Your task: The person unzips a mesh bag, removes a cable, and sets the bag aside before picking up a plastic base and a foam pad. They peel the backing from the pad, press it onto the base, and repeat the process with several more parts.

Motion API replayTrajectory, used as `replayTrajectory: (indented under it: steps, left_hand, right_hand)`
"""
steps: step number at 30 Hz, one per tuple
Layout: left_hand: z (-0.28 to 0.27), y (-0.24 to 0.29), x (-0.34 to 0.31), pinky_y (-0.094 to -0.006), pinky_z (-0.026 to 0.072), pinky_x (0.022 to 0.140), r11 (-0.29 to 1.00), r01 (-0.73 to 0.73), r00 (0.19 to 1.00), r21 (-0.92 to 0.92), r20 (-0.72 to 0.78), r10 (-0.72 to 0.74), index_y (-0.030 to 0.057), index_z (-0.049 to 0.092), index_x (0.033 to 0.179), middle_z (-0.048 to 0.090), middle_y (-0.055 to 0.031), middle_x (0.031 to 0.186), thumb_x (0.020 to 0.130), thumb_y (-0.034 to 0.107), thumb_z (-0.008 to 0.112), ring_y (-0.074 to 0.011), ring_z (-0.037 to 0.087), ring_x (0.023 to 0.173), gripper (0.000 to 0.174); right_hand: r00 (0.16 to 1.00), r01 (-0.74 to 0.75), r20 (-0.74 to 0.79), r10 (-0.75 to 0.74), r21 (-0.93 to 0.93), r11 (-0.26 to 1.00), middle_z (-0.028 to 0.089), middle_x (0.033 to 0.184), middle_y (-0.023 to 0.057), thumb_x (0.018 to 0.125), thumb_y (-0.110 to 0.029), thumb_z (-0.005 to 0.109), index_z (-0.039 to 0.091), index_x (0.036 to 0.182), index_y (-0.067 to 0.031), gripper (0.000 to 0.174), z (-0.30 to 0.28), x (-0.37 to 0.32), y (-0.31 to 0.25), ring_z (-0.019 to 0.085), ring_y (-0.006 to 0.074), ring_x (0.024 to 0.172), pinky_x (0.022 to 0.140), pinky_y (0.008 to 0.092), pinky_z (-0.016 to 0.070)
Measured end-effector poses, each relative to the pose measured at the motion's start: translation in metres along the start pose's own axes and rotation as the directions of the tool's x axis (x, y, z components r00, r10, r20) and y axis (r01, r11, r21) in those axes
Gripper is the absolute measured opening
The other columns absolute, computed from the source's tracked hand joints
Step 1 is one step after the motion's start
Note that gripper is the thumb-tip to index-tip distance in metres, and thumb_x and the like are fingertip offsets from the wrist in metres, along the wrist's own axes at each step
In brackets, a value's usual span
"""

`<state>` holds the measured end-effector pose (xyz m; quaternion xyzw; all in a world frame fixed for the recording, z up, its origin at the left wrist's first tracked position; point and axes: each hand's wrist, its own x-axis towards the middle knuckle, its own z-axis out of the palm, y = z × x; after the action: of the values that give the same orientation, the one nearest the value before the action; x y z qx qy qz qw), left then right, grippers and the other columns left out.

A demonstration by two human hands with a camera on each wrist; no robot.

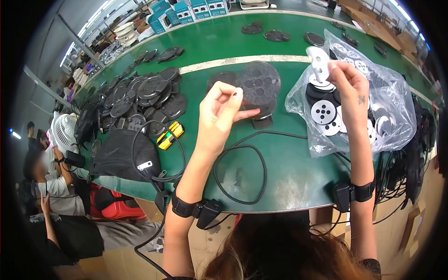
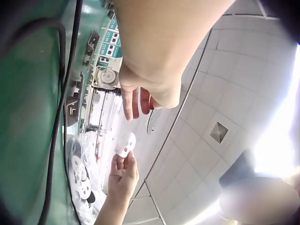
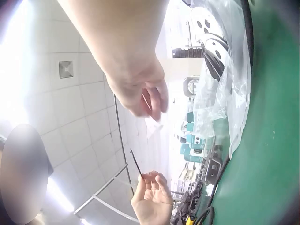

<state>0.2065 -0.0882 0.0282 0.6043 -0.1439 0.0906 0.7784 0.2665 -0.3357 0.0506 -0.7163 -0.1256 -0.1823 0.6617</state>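
Lying toward the left end of the green table (image 1: 289, 179), a heap of black round parts (image 1: 140, 93) sits beyond a black mesh pouch (image 1: 123, 156), which is close to the near edge. Above the table's middle, the left hand (image 1: 216, 116) pinches a black disc (image 1: 261, 86) by its rim; the disc is thin and flat, with round spots about its centre. Toward the right end, a clear plastic bag (image 1: 396, 121) contains white and black discs (image 1: 323, 113). Near it, the right hand (image 1: 351, 88) holds a raised white disc (image 1: 319, 63), tilted and pierced by holes, the fingers narrow on its rim.
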Motion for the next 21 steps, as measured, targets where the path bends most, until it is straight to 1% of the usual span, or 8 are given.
replayTrajectory:
  steps: [1,3,5,9,10,11,13,21]
  left_hand:
    - [0.000,0.002,0.001,-0.0412,0.0549,0.078,1.000,-0.010,1.000,-0.001,-0.002,0.010,0.0032,0.046,0.088,0.051,-0.0041,0.083,0.092,0.013,0.047,-0.0137,0.057,0.082,0.010]
    - [0.000,0.004,0.001,-0.0385,0.0551,0.075,0.997,0.032,0.999,-0.072,-0.010,-0.032,0.0045,0.045,0.091,0.054,-0.0074,0.090,0.094,0.016,0.046,-0.0169,0.058,0.083,0.012]
    - [0.000,0.003,0.000,-0.0372,0.0549,0.073,0.987,0.061,0.998,-0.147,0.004,-0.061,0.0052,0.045,0.092,0.055,-0.0085,0.092,0.094,0.018,0.046,-0.0179,0.057,0.084,0.013]
    - [0.004,-0.015,-0.006,-0.0317,0.0535,0.066,0.791,0.271,0.963,-0.548,0.158,-0.220,0.0071,0.045,0.096,0.052,-0.0049,0.081,0.093,0.019,0.049,-0.0176,0.057,0.081,0.013]
    - [0.010,-0.016,-0.009,-0.0301,0.0519,0.064,0.763,0.348,0.937,-0.545,0.215,-0.274,0.0077,0.045,0.096,0.050,-0.0033,0.078,0.093,0.020,0.048,-0.0166,0.056,0.078,0.013]
    - [0.014,-0.017,-0.011,-0.0290,0.0510,0.062,0.728,0.427,0.904,-0.537,0.266,-0.335,0.0078,0.044,0.095,0.051,-0.0028,0.080,0.093,0.022,0.048,-0.0158,0.056,0.078,0.015]
    - [0.020,-0.019,-0.014,-0.0273,0.0496,0.060,0.686,0.518,0.854,-0.511,0.353,-0.382,0.0085,0.044,0.094,0.051,-0.0023,0.081,0.093,0.024,0.047,-0.0146,0.055,0.077,0.016]
    - [0.015,-0.021,-0.013,-0.0252,0.0463,0.056,0.729,0.567,0.812,-0.384,0.411,-0.415,0.0064,0.046,0.100,0.049,-0.0016,0.080,0.090,0.043,0.047,-0.0117,0.053,0.071,0.038]
  right_hand:
    - [0.998,0.012,0.068,-0.012,0.003,1.000,0.063,0.078,0.0024,0.085,-0.014,0.060,0.064,0.093,0.0033,0.020,0.001,0.000,0.000,0.056,0.0064,0.072,0.069,0.0196,0.0438]
    - [0.886,-0.008,0.458,0.071,-0.138,0.990,0.064,0.081,0.0043,0.084,-0.015,0.062,0.064,0.096,0.0015,0.021,-0.003,-0.001,0.003,0.058,0.0081,0.075,0.070,0.0208,0.0448]
    - [0.816,0.052,0.578,0.017,-0.103,0.993,0.064,0.092,0.0078,0.082,-0.017,0.064,0.061,0.107,-0.0006,0.030,0.018,-0.016,-0.002,0.060,0.0129,0.085,0.077,0.0249,0.0463]
    - [0.825,0.125,0.535,-0.182,0.141,0.982,0.050,0.124,0.0125,0.074,-0.016,0.073,0.031,0.136,-0.0076,0.076,0.043,-0.036,-0.008,0.051,0.0222,0.111,0.094,0.0326,0.0404]
    - [0.828,0.101,0.534,-0.174,0.163,0.981,0.045,0.128,0.0145,0.070,-0.013,0.076,0.027,0.137,-0.0077,0.083,0.046,-0.038,-0.007,0.049,0.0222,0.114,0.096,0.0334,0.0381]
    - [0.827,0.099,0.536,-0.170,0.158,0.982,0.045,0.128,0.0145,0.070,-0.013,0.076,0.027,0.137,-0.0077,0.083,0.048,-0.039,-0.007,0.049,0.0222,0.114,0.096,0.0334,0.0381]
    - [0.837,-0.019,0.519,-0.175,0.345,0.938,0.045,0.128,0.0170,0.065,-0.015,0.079,0.029,0.136,-0.0020,0.088,0.053,-0.041,-0.007,0.046,0.0226,0.116,0.097,0.0339,0.0381]
    - [0.876,-0.138,0.470,-0.113,0.466,0.874,0.051,0.115,0.0131,0.069,-0.002,0.074,0.039,0.129,-0.0016,0.070,0.050,-0.040,-0.004,0.052,0.0181,0.107,0.093,0.0316,0.0423]
